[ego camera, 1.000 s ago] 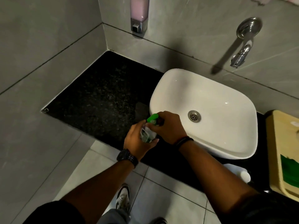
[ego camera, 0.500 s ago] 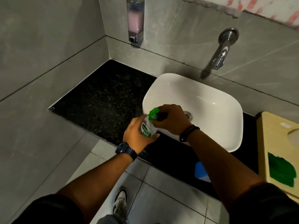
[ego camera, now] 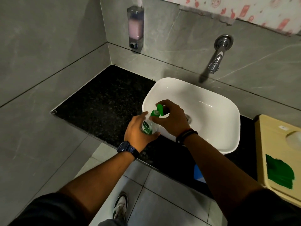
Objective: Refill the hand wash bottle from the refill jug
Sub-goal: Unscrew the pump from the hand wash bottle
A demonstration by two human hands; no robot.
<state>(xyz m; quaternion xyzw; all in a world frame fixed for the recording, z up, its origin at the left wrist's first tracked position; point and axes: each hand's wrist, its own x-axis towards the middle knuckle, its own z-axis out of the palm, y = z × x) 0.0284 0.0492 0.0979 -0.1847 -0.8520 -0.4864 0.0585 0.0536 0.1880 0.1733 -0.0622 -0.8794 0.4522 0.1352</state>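
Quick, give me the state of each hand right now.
Left hand: closed around the hand wash bottle.
Right hand: closed, fingers pinching the green pump top of the bottle.

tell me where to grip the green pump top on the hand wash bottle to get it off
Grip the green pump top at its round collar, from above on the sink side, as the right hand does; the nozzle juts sideways. The left hand steadies the hand wash bottle.

One readable brand, showing on the bottle's label

The hand wash bottle (ego camera: pixel 149 127) is carrying a green and white label reading "Dettol"; the smaller print beneath it is blurring out. Small marks on the yellow bin lid (ego camera: pixel 276 144) are staying too tiny to read, and the wall dispenser (ego camera: pixel 135 26) is showing no legible text.
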